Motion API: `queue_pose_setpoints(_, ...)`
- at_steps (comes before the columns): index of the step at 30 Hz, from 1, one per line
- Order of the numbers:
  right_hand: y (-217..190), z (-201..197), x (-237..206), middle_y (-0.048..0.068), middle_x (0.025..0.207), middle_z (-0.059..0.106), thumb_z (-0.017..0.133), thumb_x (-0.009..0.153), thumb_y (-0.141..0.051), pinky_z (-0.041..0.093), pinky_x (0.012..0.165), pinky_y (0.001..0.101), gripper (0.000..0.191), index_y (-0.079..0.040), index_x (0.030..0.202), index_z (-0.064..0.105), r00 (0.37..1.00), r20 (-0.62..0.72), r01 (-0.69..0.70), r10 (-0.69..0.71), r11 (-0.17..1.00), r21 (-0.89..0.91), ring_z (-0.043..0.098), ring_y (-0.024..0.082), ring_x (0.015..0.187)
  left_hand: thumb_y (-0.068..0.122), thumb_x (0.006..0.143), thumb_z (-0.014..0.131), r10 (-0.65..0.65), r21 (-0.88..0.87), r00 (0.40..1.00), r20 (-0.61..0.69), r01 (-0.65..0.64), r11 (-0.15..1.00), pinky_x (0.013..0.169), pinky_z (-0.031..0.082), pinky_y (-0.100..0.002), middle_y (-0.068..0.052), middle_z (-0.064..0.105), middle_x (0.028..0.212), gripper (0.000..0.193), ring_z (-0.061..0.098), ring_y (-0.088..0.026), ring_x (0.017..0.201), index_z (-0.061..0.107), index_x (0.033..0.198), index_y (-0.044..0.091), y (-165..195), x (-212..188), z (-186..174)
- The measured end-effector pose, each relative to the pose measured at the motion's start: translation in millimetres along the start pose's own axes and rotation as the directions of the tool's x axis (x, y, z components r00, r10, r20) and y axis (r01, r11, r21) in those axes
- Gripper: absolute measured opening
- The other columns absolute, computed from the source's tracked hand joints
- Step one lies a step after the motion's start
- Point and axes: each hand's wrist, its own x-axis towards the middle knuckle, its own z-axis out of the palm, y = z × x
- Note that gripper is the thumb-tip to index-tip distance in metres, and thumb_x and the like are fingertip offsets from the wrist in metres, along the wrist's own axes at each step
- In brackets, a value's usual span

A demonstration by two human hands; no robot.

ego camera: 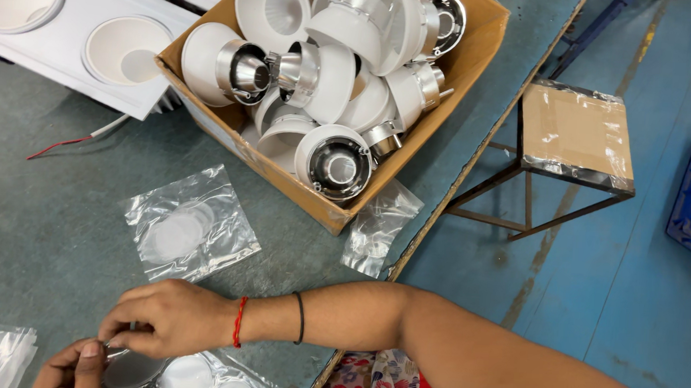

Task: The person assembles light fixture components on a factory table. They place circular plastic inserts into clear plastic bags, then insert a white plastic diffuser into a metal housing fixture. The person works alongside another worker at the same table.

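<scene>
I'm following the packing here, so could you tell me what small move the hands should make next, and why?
Probably lift the clear round disc out of its plastic bag: the right hand and left hand both pinch at its edge, and it seems only partly out of the bag lying on the table.

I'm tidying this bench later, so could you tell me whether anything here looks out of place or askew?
One clear plastic bag hangs over the table edge beside the cardboard box. The white reflector housings are heaped in the box at all angles, not stacked. Nothing looks spilled or broken.
</scene>
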Motion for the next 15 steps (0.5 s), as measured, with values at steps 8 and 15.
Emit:
queue_pose_setpoints(8, -17, -19, 2, 0.001, 0.098, 0.072, 0.068, 0.100, -0.018, 0.059, 0.073, 0.0231, 0.010, -0.014, 0.108, 0.073, 0.997, -0.034, 0.067, -0.065, 0.996, 0.062, 0.071, 0.011, 0.080, 0.002, 0.107, 0.068, 0.019, -0.019, 0.998, -0.053, -0.020, 1.000, 0.094, 0.055, -0.025, -0.016, 0.073, 0.102, 0.015, 0.071, -0.014, 0.096, 0.068, 0.118, -0.008, 72, -24, 22)
queue_pose_setpoints(15, -30, -34, 6, 0.004, 0.105, 0.070, 0.072, 0.096, -0.009, 0.060, 0.077, 0.0250, 0.012, -0.009, 0.108, 0.073, 1.000, -0.003, 0.029, -0.029, 0.987, 0.159, 0.071, 0.012, 0.084, 0.001, 0.106, 0.069, 0.042, -0.052, 0.993, -0.111, -0.048, 0.997, 0.084, 0.051, -0.020, -0.008, 0.072, 0.101, 0.013, 0.064, -0.009, 0.092, 0.070, 0.117, -0.006, 120, -32, 33)
